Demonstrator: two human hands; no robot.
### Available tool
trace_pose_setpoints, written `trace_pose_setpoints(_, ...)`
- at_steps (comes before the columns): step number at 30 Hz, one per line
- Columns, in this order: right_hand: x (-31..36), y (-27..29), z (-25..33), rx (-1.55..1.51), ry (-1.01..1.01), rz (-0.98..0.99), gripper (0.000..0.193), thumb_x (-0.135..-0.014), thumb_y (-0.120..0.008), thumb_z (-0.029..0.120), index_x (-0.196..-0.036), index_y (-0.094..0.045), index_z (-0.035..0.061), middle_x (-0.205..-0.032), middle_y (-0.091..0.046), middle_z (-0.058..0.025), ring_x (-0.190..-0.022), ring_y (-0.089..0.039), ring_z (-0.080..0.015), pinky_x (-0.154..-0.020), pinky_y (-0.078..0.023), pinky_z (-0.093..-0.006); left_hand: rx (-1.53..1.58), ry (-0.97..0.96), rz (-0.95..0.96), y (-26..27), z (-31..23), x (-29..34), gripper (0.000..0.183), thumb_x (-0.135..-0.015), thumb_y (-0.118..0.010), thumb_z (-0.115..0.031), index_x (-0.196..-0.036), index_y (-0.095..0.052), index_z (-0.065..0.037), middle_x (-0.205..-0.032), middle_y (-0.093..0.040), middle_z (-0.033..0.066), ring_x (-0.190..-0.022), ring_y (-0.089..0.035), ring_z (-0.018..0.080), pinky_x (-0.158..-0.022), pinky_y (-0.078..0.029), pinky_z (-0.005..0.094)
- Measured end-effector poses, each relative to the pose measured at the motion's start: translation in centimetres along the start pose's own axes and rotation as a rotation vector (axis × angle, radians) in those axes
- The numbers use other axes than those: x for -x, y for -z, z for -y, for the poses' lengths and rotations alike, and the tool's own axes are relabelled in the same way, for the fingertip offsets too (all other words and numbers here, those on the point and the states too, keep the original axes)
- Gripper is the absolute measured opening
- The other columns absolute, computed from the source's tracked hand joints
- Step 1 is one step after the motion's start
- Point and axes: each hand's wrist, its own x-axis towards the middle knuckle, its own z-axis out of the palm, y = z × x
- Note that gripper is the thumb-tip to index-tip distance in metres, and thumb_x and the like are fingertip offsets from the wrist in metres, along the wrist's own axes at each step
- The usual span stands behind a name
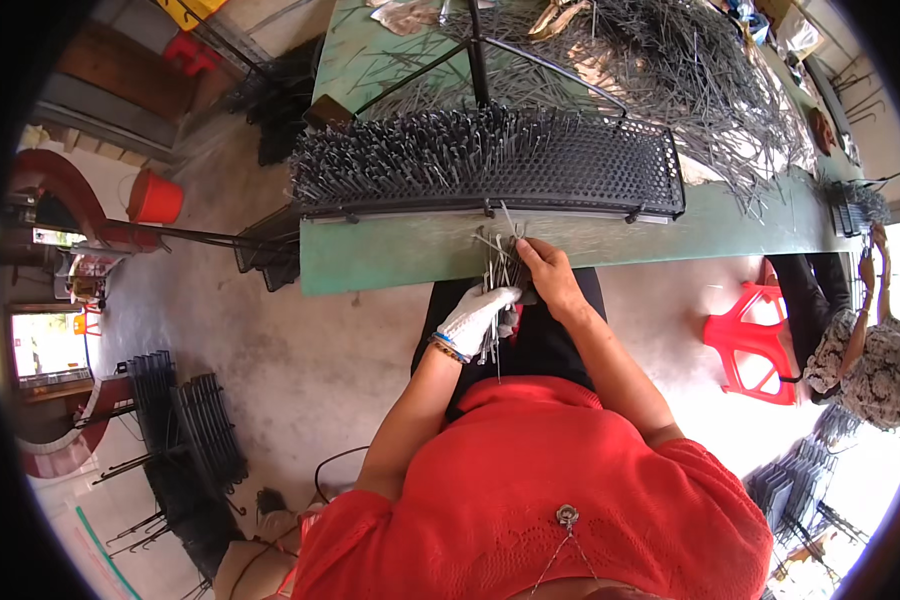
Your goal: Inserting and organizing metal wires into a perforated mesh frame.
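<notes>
My left hand (476, 314), in a white knitted glove, is closed round a bundle of thin grey metal rods (493, 262), some with bent ends. The bundle stands out above and below the fist at the table's near edge. My bare right hand (553, 276) is pinched at the upper end of the bundle, where thumb and finger hold a thin rod (509, 222). Just beyond my hands a long black perforated rack (615, 165) rests on the green table (370, 252). Many dark rods (400, 155) stand upright, packed in its left part; holes show bare on the right.
A big tangled heap of loose rods (690, 75) covers the table behind the rack. A black post (477, 60) with slanting braces rises behind it. To the right are a red plastic stool (755, 335) and another person (870, 365). A red bucket (155, 196) stands at left.
</notes>
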Motion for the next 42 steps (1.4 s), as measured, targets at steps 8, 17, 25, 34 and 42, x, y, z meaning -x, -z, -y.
trace_pose_setpoints(8,3.8,-1.6,3.5,0.764,0.408,-0.15,0.022,-0.087,-0.056,0.013,-0.102,-0.062,-0.0019,-0.08,-0.063,-0.0246,-0.078,-0.061,-0.0414,-0.067,-0.05,-0.0446,0.114,-0.075,-0.131,-0.5,0.7,-0.5,0.03,-0.086,-0.064,-0.037,-0.091,-0.061,-0.008,-0.067,-0.061,0.0022,-0.05,-0.057,0.0112,-0.045,-0.046,0.0232)
trace_pose_setpoints(17,3.9,-0.3,1.8,0.746,0.504,-0.105,0.021,-0.076,-0.056,0.008,-0.093,-0.066,0.0014,-0.087,-0.063,-0.02,-0.079,-0.061,-0.0402,-0.071,-0.05,-0.046,0.124,-0.032,-0.094,-1.1,1.6,-2.1,0.037,-0.086,-0.063,-0.046,-0.086,-0.061,-0.01,-0.063,-0.061,0.003,-0.047,-0.056,0.0128,-0.042,-0.045,0.0248)
trace_pose_setpoints(25,2.8,2.2,3.8,0.551,0.41,-0.08,0.019,-0.083,-0.063,0.012,-0.098,-0.068,0.0022,-0.085,-0.066,-0.0173,-0.074,-0.067,-0.0275,-0.066,-0.053,-0.0332,0.151,-0.046,0.042,-0.5,1.1,-1.1,0.021,-0.091,-0.06,-0.031,-0.096,-0.063,-0.011,-0.068,-0.06,-0.0026,-0.05,-0.054,0.0081,-0.043,-0.043,0.021)
trace_pose_setpoints(34,1.0,-0.4,3.2,0.732,0.357,-0.139,0.025,-0.083,-0.063,0.018,-0.099,-0.062,-0.0012,-0.091,-0.063,-0.018,-0.079,-0.065,-0.0325,-0.07,-0.052,-0.0401,0.092,-0.003,-0.03,0.9,0.2,1.0,0.029,-0.093,-0.057,-0.028,-0.117,-0.062,-0.013,-0.069,-0.058,-0.0047,-0.051,-0.051,0.0049,-0.045,-0.043,0.0198)
trace_pose_setpoints(42,1.1,-1.2,2.5,0.863,0.389,-0.181,0.023,-0.077,-0.062,0.011,-0.098,-0.064,0.0013,-0.083,-0.063,-0.0174,-0.073,-0.063,-0.0376,-0.067,-0.051,-0.0419,0.209,-0.129,-0.144,1.7,1.0,1.4,0.019,-0.091,-0.06,-0.03,-0.09,-0.061,-0.011,-0.076,-0.063,0.002,-0.061,-0.059,0.0104,-0.05,-0.049,0.024)
